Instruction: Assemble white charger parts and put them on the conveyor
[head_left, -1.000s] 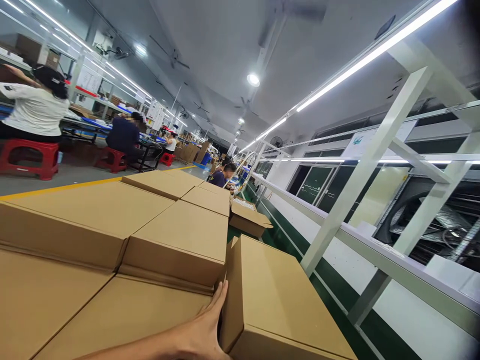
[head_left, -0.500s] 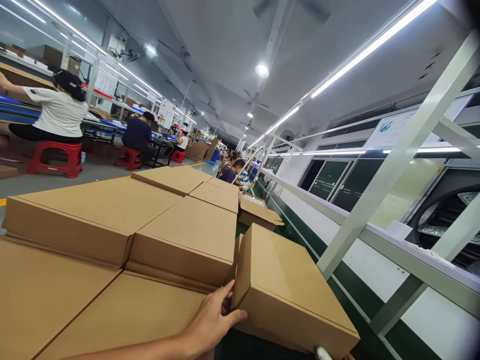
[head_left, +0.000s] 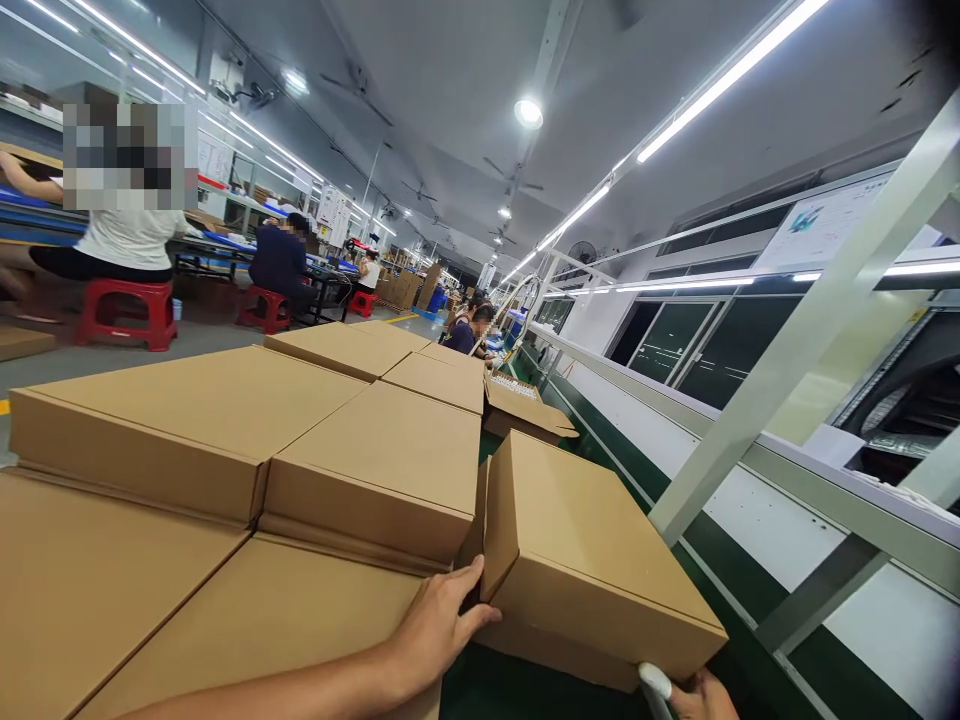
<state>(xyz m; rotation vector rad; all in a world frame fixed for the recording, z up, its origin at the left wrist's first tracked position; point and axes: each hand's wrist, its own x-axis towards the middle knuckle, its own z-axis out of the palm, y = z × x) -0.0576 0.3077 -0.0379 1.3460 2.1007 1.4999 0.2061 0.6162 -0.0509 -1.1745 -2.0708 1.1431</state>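
A flat brown cardboard box (head_left: pixel 585 530) lies tilted on the green belt, its near edge lifted. My left hand (head_left: pixel 442 625) grips its near left corner, thumb on the front face and fingers down its left side. At the bottom edge my right hand (head_left: pixel 701 695) sits under the box's near right corner. Its fingers are curled beside a small white object (head_left: pixel 654 682) that I cannot identify, and most of the hand is cut off.
Stacks of closed cardboard boxes (head_left: pixel 225 410) fill the left. An open box (head_left: pixel 525 410) sits farther along the green belt (head_left: pixel 487 690). A slanted white frame post (head_left: pixel 787 350) and rail run along the right. Co-workers sit on red stools (head_left: pixel 124 310) at the left and farther down the line.
The box's near edge has risen and it has shifted slightly away and right. My left thumb has wrapped onto its front face. My right hand has come into view.
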